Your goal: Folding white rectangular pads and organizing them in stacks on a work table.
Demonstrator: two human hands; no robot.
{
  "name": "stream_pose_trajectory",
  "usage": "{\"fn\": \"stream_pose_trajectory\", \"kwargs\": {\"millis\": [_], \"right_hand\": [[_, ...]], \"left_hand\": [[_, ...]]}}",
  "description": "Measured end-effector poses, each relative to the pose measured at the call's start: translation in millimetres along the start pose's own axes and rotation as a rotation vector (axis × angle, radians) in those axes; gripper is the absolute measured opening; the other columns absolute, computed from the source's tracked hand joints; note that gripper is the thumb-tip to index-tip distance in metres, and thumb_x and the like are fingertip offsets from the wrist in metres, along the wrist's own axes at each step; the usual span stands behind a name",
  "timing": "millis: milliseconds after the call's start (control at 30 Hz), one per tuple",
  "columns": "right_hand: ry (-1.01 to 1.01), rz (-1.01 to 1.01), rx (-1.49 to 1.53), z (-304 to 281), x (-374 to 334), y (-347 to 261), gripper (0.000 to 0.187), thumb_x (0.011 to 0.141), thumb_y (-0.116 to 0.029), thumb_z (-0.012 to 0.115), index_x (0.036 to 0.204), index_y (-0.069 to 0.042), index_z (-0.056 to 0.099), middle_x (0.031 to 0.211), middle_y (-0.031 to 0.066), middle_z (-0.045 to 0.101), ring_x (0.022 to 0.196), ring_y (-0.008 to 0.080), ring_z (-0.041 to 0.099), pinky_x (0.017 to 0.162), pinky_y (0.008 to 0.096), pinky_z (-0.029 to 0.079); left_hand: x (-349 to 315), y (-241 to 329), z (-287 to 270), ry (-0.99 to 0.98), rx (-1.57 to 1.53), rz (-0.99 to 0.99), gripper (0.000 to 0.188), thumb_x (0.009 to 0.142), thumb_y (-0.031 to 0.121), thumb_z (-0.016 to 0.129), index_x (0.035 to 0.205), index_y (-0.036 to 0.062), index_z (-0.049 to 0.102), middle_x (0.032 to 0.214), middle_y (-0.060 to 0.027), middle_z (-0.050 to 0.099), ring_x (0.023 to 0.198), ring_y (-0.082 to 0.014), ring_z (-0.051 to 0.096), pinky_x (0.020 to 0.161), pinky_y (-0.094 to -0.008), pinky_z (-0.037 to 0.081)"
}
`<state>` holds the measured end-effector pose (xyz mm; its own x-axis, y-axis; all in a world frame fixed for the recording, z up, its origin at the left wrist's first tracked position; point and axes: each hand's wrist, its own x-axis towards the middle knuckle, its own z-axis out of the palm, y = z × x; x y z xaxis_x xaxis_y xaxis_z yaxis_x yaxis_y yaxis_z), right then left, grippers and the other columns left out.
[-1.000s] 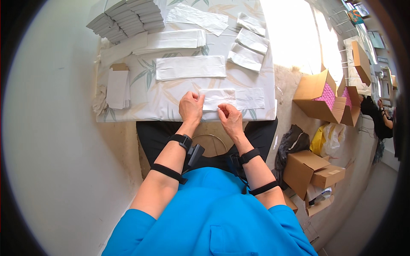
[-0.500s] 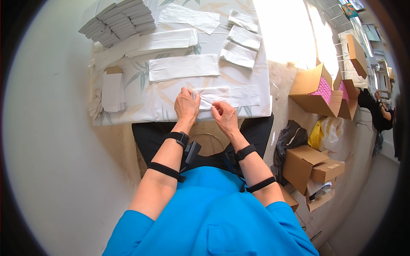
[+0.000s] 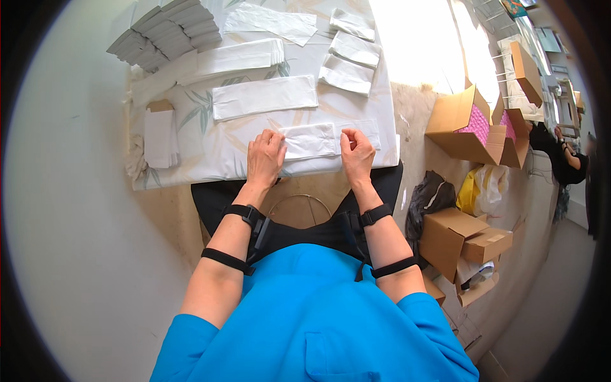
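Observation:
A white cloth strip (image 3: 307, 141), folded in layers, lies flat near the table's front edge. Its thinner end (image 3: 367, 130) runs out to the right. At the left end of the folded part rests my left hand (image 3: 266, 156), fingers loosely stretched and touching the edge. My right hand (image 3: 358, 153) is over the thinner end, just past the fold, its fingers curled together on the fabric; the thumb is partly hidden. Directly behind lies a wider folded white cloth (image 3: 265, 97).
The table's leaf-patterned cover (image 3: 203, 167) holds a white stack (image 3: 162, 28), a longer pile (image 3: 238, 57), an upright white bundle (image 3: 160, 139), a loose cloth (image 3: 272, 22) and three small folded cloths (image 3: 347, 74). Cardboard boxes (image 3: 458, 114) and bags (image 3: 429, 197) stand right. Another person (image 3: 554, 153) is far right.
My right hand has moved right along the cloth, from the middle of the folded part to the thinner end. My left hand stays at the left end, its fingers loosened. The view has shifted slightly.

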<state>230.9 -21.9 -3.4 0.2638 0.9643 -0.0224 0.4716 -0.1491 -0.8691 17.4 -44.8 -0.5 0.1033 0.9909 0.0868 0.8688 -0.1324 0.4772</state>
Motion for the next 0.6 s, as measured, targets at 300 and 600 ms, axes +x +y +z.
{"fn": "stream_pose_trajectory", "kwargs": {"millis": [300, 600], "right_hand": [[-0.328, -0.358, -0.017, 110, 49, -73, 0.008, 0.079, -0.012, 0.069, 0.082, -0.006, 0.065, 0.083, 0.0107, 0.062, 0.077, 0.0274, 0.063, 0.068, 0.0387, 0.05], [-0.32, -0.369, -0.219, 179, 60, -65, 0.01, 0.078, -0.006, 0.068, 0.079, -0.002, 0.058, 0.082, 0.0141, 0.057, 0.083, 0.033, 0.058, 0.073, 0.0417, 0.047]], "left_hand": [[-6, -37, -17, 0.311, -0.457, -0.448, 0.013, 0.088, 0.009, 0.058, 0.097, 0.0021, 0.062, 0.089, -0.009, 0.055, 0.064, -0.0181, 0.057, 0.061, -0.0317, 0.047], [-6, -95, -42, 0.355, -0.602, -0.604, 0.02, 0.094, 0.017, 0.057, 0.105, 0.0016, 0.064, 0.087, -0.0043, 0.064, 0.067, -0.0082, 0.057, 0.061, -0.0231, 0.049]]}}
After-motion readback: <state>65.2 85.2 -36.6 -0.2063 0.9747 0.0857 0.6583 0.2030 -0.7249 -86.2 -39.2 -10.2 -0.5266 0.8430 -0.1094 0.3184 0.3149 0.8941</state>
